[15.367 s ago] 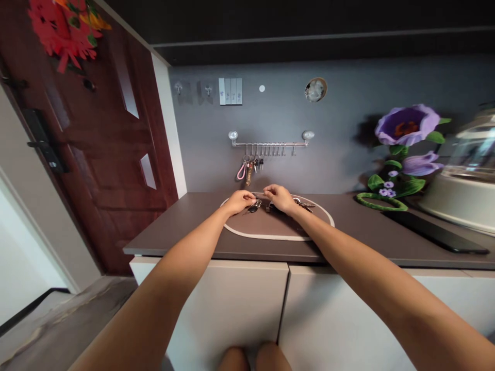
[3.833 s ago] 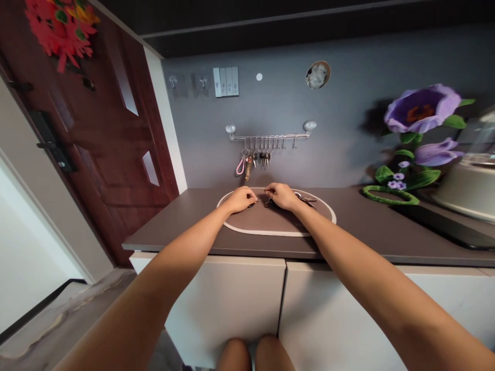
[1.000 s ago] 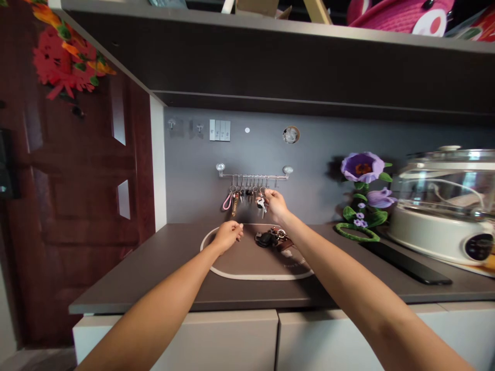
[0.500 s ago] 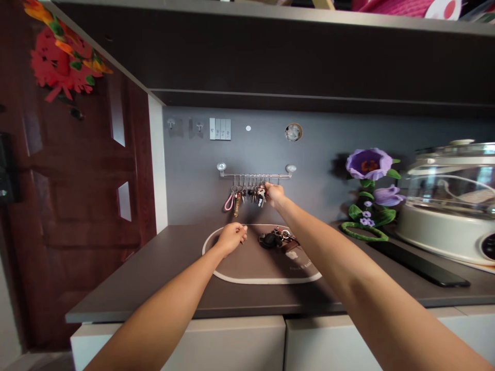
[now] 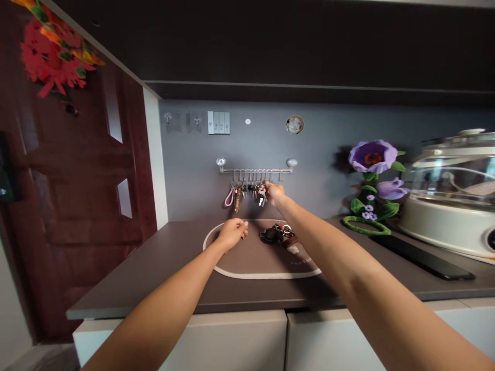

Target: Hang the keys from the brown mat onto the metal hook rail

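Note:
A metal hook rail (image 5: 255,170) is fixed to the grey wall, with several bunches of keys hanging in a row from its hooks. At the right end of that row, my right hand (image 5: 275,192) pinches a bunch of keys (image 5: 262,194) just below the rail. A pink strap (image 5: 229,197) hangs at the row's left end. Over the brown mat (image 5: 251,260), my left hand (image 5: 233,234) is held with its fingers curled together; whether anything is in them is hidden. Right of it, a dark key bundle (image 5: 273,235) with rings and a brown tag lies on the mat.
To the right stand purple felt flowers (image 5: 373,157) and a white appliance with a clear top (image 5: 444,216). A black phone-like slab (image 5: 423,257) lies before them. A dark shelf (image 5: 270,46) overhangs the counter. A red-brown door (image 5: 77,221) is at left.
The camera view has tilted slightly downward, so the wall and rail sit a little higher in the picture. My right hand stays at the keys, and my left hand stays over the mat.

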Demonstrator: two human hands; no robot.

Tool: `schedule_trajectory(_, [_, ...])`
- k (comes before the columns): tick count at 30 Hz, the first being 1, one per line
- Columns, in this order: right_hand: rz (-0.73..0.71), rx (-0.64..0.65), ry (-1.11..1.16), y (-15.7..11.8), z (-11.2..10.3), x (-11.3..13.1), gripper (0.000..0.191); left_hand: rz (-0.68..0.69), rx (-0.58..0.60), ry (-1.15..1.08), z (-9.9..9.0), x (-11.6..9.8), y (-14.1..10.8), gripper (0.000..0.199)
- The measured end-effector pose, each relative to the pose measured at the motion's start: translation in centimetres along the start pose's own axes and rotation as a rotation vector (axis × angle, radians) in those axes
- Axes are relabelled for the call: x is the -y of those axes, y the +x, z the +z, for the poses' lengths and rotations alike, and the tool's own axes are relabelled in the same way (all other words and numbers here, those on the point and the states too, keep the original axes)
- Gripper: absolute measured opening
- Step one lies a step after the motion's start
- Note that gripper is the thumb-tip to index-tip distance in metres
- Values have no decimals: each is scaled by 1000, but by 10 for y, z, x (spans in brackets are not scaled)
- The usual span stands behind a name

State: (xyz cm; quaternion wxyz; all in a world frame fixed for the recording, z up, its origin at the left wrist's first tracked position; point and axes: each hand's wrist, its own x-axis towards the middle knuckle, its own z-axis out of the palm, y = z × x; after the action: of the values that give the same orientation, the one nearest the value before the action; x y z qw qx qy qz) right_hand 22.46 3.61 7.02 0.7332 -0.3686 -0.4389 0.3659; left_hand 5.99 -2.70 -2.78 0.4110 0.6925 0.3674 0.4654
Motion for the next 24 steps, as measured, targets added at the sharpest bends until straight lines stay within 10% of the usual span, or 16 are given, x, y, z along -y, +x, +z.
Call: schedule_trajectory(24, [137,155,-78,-14,-21,-8,9,11,82,57,-2,2,-2,18])
